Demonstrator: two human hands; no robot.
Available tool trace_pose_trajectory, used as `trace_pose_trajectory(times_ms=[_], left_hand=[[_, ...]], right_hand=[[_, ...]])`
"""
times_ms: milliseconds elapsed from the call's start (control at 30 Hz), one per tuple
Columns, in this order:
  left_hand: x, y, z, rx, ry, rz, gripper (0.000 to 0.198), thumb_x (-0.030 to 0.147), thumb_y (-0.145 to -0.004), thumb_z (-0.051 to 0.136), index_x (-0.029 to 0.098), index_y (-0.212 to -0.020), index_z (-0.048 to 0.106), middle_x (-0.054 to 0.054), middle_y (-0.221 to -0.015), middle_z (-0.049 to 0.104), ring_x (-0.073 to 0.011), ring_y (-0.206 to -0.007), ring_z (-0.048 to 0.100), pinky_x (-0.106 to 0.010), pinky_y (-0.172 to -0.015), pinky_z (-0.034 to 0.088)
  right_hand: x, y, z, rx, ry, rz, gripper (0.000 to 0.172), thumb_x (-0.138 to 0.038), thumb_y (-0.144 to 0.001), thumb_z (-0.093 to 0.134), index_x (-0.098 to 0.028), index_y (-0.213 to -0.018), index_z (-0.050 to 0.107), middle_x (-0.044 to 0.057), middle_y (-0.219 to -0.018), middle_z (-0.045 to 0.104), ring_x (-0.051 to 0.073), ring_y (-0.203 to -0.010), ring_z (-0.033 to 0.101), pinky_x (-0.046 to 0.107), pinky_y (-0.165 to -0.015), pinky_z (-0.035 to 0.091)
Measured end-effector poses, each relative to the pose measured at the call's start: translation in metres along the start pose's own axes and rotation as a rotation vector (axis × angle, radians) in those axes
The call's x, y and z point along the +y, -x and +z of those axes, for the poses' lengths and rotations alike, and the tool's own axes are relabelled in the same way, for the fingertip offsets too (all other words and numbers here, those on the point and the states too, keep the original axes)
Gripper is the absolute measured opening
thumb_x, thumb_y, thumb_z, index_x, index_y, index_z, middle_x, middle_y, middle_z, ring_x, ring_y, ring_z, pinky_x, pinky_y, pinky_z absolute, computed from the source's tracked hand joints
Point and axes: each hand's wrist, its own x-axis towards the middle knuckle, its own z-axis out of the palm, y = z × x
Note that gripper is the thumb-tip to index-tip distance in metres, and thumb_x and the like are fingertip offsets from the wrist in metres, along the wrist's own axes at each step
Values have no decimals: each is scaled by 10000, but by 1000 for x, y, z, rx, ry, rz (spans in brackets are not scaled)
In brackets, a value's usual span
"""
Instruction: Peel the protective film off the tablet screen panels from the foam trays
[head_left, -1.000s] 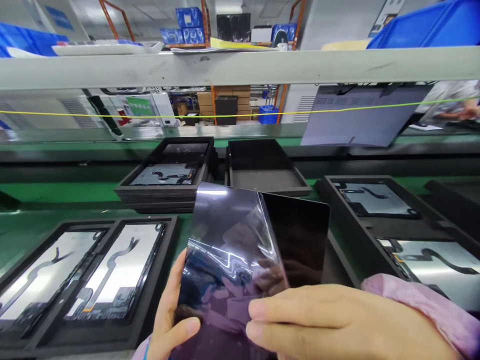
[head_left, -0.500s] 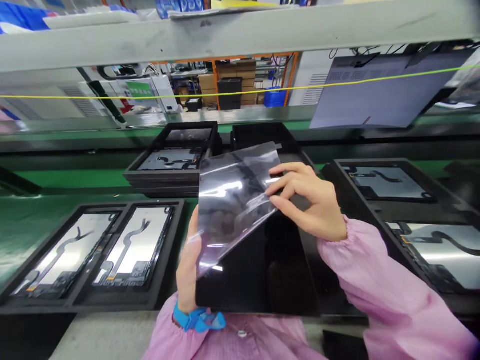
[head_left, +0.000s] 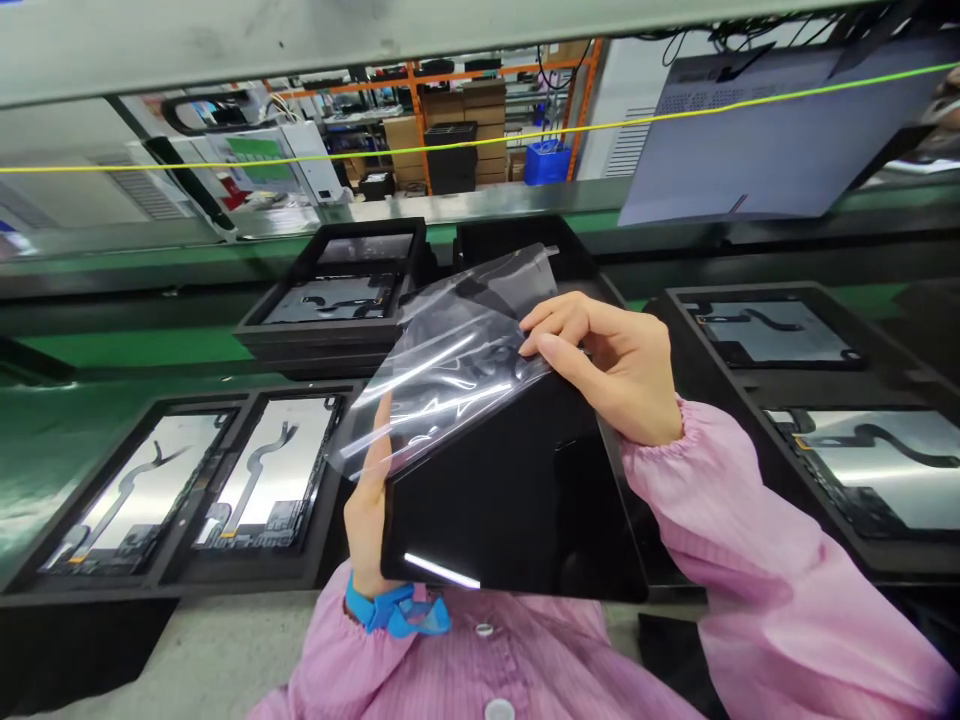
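Observation:
A glossy black screen panel (head_left: 510,500) is tilted in front of my chest. My left hand (head_left: 369,510), with a blue strap at the wrist, holds it by its left edge; the fingers behind it are partly hidden. Over the panel's upper part lies a clear film (head_left: 450,360), lifted and creased, its loose lower-left corner sticking out past the panel's left edge. My right hand (head_left: 607,360) pinches the film's edge between thumb and fingers near the panel's upper right.
A two-compartment black tray (head_left: 174,570) with silver-backed panels lies at the left. Stacked trays (head_left: 315,345) stand behind, another black tray (head_left: 540,235) beside them. A tray (head_left: 817,385) with panels is at the right. A grey board (head_left: 735,150) hangs above.
The film has come further off the panel, baring more black surface, and its lower-left corner has swung out to the left. My right hand appears slightly higher and more closed, and the view has shifted.

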Motion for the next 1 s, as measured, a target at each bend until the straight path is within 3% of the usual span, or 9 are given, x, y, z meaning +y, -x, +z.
trace_pose_trajectory(times_ms=[133,233,400,567,667,800,900,1000], left_hand=[[5,8,21,-81,202,-100,515,519,-955,310,309,-1414,412,3,-1383,545,-230,-1292,485,-389,-1089,394],[5,9,29,-120,310,-150,500,507,-968,288,291,-1392,445,-12,-1400,529,-228,-1347,412,-399,-1142,307],[-3,3,19,-228,320,-145,467,497,-973,294,305,-1343,506,24,-1440,481,-241,-1417,276,-412,-1169,243],[-4,3,14,-252,283,-132,459,486,-980,275,316,-1342,501,55,-1479,426,-239,-1431,236,-402,-1179,215],[-2,-2,12,-212,301,-160,506,544,-963,261,321,-1363,475,68,-1492,402,-235,-1441,201,-404,-1192,176],[5,-25,2,-189,232,-123,618,626,-930,213,277,-1363,484,52,-1511,371,-223,-1448,179,-377,-1195,157],[13,-46,-8,-332,226,-84,506,453,-968,370,221,-1416,407,-16,-1453,466,-262,-1415,273,-447,-1173,213],[18,-59,-14,-383,143,0,593,193,-891,541,256,-1446,345,18,-1470,441,-253,-1416,270,-442,-1182,181]], right_hand=[[5,3,-3,169,3,170,204,-140,-837,624,-158,-638,582,14,-706,669,156,-769,672,280,-753,544],[17,5,-10,315,-57,287,229,-172,-823,650,-141,-615,557,39,-678,672,166,-676,676,264,-671,544],[31,7,-16,376,-93,307,240,-143,-761,689,-127,-575,538,56,-618,631,215,-655,676,327,-656,543],[28,7,-10,403,-78,297,220,-162,-752,712,-134,-588,568,50,-602,624,201,-619,661,364,-684,557],[29,10,-8,300,-40,287,183,-176,-766,718,-130,-624,612,85,-697,667,203,-687,672,374,-747,553],[35,9,-6,-23,-3,191,86,-159,-797,689,-153,-716,661,86,-819,688,222,-929,660,376,-899,518],[41,4,-7,-171,-36,62,72,-143,-804,675,-168,-738,666,105,-935,690,243,-1091,602,398,-990,464],[44,0,-12,-179,-86,67,115,-206,-830,662,-213,-937,704,129,-1243,584,256,-1237,498,427,-1064,391]])
